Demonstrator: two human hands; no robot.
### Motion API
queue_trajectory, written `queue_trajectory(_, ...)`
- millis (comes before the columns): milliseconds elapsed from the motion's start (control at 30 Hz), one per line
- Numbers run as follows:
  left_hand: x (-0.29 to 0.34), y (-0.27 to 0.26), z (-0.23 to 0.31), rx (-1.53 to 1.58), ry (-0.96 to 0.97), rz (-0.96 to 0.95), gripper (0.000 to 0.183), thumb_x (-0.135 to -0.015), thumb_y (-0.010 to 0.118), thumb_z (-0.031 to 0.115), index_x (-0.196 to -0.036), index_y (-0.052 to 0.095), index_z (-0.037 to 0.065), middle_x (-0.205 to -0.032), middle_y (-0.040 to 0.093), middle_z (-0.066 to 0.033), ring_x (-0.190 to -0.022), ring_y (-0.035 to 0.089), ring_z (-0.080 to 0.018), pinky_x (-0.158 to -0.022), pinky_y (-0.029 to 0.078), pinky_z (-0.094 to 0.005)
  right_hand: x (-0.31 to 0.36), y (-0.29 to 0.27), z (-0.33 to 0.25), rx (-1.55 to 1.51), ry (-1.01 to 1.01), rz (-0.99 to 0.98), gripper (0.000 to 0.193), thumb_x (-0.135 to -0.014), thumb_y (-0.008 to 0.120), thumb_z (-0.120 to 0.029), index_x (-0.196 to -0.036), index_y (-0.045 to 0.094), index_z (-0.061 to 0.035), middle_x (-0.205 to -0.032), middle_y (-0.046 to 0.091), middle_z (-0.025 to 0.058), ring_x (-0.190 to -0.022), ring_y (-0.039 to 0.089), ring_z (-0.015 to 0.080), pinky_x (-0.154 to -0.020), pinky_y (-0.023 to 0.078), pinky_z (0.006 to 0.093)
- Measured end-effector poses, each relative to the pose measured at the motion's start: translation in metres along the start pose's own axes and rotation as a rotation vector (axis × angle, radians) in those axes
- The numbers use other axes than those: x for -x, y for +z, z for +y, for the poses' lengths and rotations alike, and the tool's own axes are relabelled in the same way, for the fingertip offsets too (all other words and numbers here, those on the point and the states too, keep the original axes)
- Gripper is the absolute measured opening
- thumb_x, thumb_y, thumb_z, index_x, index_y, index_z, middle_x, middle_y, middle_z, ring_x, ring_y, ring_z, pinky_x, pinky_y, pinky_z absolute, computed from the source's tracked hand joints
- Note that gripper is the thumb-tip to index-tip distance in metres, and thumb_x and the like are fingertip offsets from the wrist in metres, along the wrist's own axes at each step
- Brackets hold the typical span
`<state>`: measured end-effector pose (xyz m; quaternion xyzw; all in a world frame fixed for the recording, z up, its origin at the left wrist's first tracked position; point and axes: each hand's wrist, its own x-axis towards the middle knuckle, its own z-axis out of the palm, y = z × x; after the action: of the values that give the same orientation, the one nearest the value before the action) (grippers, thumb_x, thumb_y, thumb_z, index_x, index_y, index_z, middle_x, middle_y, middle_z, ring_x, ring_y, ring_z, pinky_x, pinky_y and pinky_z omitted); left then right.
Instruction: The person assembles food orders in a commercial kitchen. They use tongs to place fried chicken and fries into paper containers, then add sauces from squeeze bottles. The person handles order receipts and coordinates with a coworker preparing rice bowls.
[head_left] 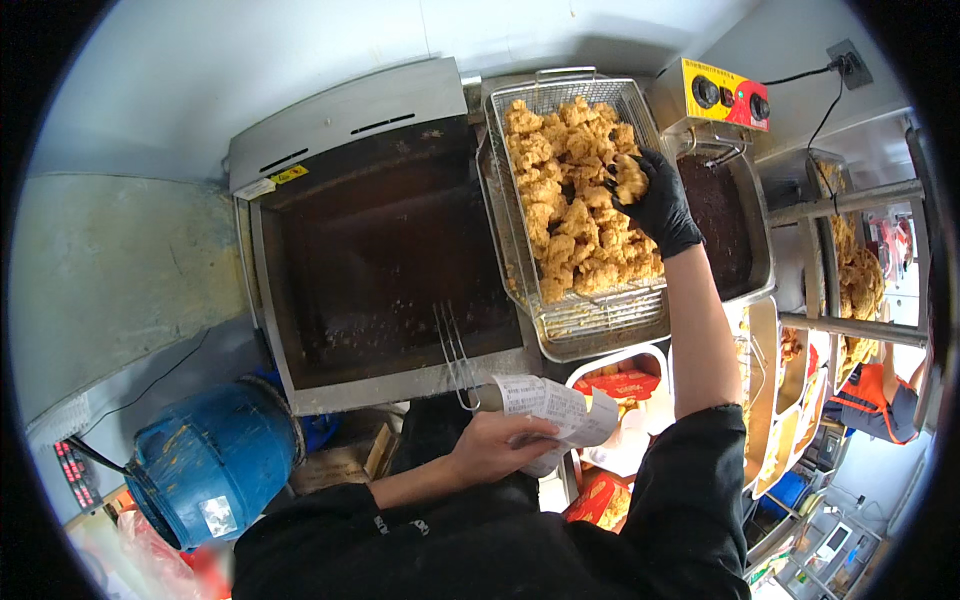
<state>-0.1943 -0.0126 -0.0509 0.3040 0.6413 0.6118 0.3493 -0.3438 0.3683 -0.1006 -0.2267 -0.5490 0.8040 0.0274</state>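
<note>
My right hand [662, 205], in a black glove, is closed round a piece of fried chicken [631, 180] at the right side of a wire basket. Many more golden fried chicken pieces [570, 215] fill that wire basket [600, 325], which rests over a metal tray. Bare and low in the middle, my left hand [495, 447] grips printed paper slips [562, 415] that curl at their right end. Just above the slips, a pair of wire tongs [456, 350] leans over the front rim of the large fryer, its tips over the dark oil.
The large fryer [385, 385] with dark oil lies left of the basket. A smaller fryer [765, 265] with a yellow-and-red control box [713, 97] stands right. Below are a white container [655, 455] and a blue barrel [215, 455]. Another person [885, 405] is at far right beside metal racks [850, 325].
</note>
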Motion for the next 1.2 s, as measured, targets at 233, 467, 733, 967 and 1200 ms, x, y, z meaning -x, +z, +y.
queue_trajectory(233,0.002,-0.007,-0.005,0.008,-0.073,0.035,0.02,-0.083,0.077,0.011,-0.101,0.072,0.003,-0.098,0.073,-0.0138,-0.086,0.073,-0.0211,-0.073,0.057,-0.0293,-0.031,0.039,-0.006,1.518,-0.46,0.375,0.04,-0.084,0.071,-0.027,-0.117,0.065,-0.0056,-0.109,0.068,0.018,-0.102,0.066,0.0305,-0.09,0.052,0.0417)
queue_trajectory(467,0.004,-0.007,0.002,-0.13,-0.122,0.111,0.02,-0.079,0.08,0.006,-0.097,0.072,0.002,-0.091,0.073,-0.0116,-0.079,0.07,-0.0148,-0.069,0.056,-0.0276,-0.095,0.073,0.032,1.948,-0.333,0.369,0.019,-0.09,0.054,-0.012,-0.098,0.069,-0.0046,-0.099,0.068,0.0161,-0.09,0.07,0.0324,-0.069,0.057,0.0491)
queue_trajectory(733,0.01,-0.006,0.005,-0.217,-0.117,0.153,0.023,-0.077,0.081,0.003,-0.097,0.071,0.001,-0.092,0.073,-0.0124,-0.084,0.07,-0.0166,-0.073,0.056,-0.0284,-0.037,0.059,-0.039,1.41,-0.18,0.288,0.029,-0.091,0.058,-0.027,-0.107,0.069,-0.0052,-0.115,0.067,0.0199,-0.107,0.066,0.0336,-0.089,0.053,0.046)
queue_trajectory(967,0.008,0.004,0.028,-0.253,0.02,0.125,0.018,-0.077,0.08,-0.001,-0.092,0.07,0.001,-0.088,0.072,-0.0121,-0.079,0.069,-0.0158,-0.068,0.057,-0.03,0.091,-0.018,-0.1,0.235,-0.152,0.007,0.043,-0.094,0.06,-0.046,-0.108,0.066,-0.006,-0.089,0.069,0.0037,-0.069,0.063,0.0104,-0.053,0.049,0.024)
queue_trajectory(1200,0.015,0.029,0.024,-0.296,0.185,0.189,0.024,-0.07,0.085,0.001,-0.087,0.069,-0.001,-0.081,0.071,-0.0111,-0.071,0.066,-0.0167,-0.065,0.052,-0.0302,0.328,-0.136,-0.115,0.372,-0.386,0.267,0.043,-0.101,0.052,-0.025,-0.14,0.046,-0.0092,-0.122,0.062,0.0066,-0.101,0.065,0.0165,-0.079,0.057,0.0305)
